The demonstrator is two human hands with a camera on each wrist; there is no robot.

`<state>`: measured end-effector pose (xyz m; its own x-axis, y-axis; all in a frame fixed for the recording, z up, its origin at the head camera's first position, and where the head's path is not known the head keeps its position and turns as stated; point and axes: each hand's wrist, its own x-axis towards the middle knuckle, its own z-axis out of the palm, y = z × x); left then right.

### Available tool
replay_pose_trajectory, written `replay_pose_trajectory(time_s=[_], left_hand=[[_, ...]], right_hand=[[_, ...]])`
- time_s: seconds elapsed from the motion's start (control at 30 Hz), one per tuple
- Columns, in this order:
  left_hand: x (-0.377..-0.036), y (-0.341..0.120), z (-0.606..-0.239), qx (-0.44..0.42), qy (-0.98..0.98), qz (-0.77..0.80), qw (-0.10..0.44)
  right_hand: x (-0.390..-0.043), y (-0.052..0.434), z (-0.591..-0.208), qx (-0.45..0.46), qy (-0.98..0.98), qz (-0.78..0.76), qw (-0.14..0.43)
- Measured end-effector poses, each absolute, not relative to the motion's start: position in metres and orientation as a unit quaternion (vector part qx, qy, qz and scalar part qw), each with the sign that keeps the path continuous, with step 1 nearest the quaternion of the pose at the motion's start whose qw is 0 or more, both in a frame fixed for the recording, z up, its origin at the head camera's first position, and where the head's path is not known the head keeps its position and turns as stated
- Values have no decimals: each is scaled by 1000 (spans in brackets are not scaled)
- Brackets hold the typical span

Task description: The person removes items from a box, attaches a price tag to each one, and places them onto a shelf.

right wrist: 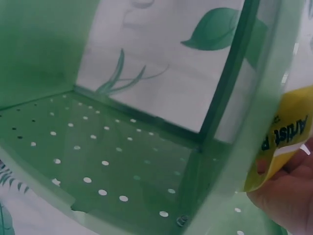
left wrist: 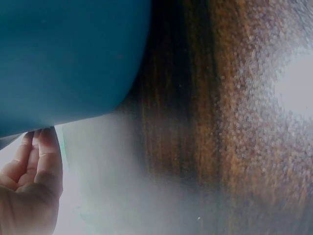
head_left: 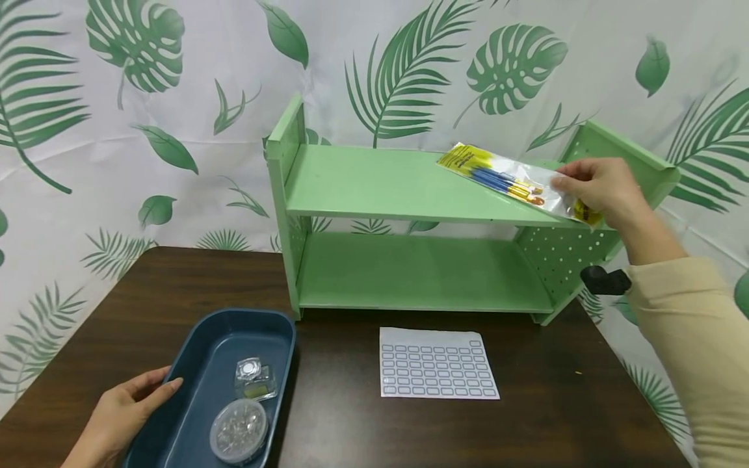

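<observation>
The head view is bright and evenly lit, sharp across most of the frame, with straight edges bowing slightly toward the corners; soft shadows lie under the green shelf (head_left: 421, 188). The left wrist view is hazy, with white glare on the worktop (left wrist: 293, 83); the right wrist view is softly blurred throughout.

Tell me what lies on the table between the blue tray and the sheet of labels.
Nothing: in the head view, the stretch of dark table between the blue tray and the sheet of labels is bare wood.
</observation>
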<state>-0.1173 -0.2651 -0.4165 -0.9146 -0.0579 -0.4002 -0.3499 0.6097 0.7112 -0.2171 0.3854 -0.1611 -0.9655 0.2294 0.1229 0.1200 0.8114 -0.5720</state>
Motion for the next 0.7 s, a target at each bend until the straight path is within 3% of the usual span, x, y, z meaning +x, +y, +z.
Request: replay_pose_trajectory(time_s=[0.7], left_hand=[[-114, -264, -418, -126, 866, 455, 163]], right_hand=[[-224, 388, -176, -130, -946, 274, 117]])
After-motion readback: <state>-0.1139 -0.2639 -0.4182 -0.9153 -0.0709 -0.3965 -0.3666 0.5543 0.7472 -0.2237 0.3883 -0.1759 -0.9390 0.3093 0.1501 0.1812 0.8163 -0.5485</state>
